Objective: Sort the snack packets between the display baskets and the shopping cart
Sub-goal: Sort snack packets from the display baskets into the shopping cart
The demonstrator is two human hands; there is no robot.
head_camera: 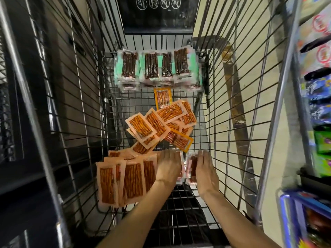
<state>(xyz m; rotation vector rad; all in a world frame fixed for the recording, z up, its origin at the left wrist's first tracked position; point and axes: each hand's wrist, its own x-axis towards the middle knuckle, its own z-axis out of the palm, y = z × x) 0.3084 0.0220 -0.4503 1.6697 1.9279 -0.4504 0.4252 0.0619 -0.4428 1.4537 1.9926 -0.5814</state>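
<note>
Wire shopping cart (pixel 231 111) seen from above, small stack of reddish snack packets (pixel 193 166) on its floor pressed between left hand (pixel 168 166) and right hand (pixel 206 170), fingers kept straight, orange packets (pixel 161 126) heaped mid-cart, green-edged packets (pixel 155 68) lined along the far end.

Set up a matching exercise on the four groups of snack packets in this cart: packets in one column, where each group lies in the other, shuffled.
Packets
1. green-edged packets
2. loose orange packets
3. lined-up peach-edged packets
4. pink-edged packets

Places
A. between the left hand and the right hand
B. near left corner of the shopping cart
C. far end of the cart
D. middle of the cart, in a scattered heap

Pairs: 1-C, 2-D, 3-B, 4-A
</note>
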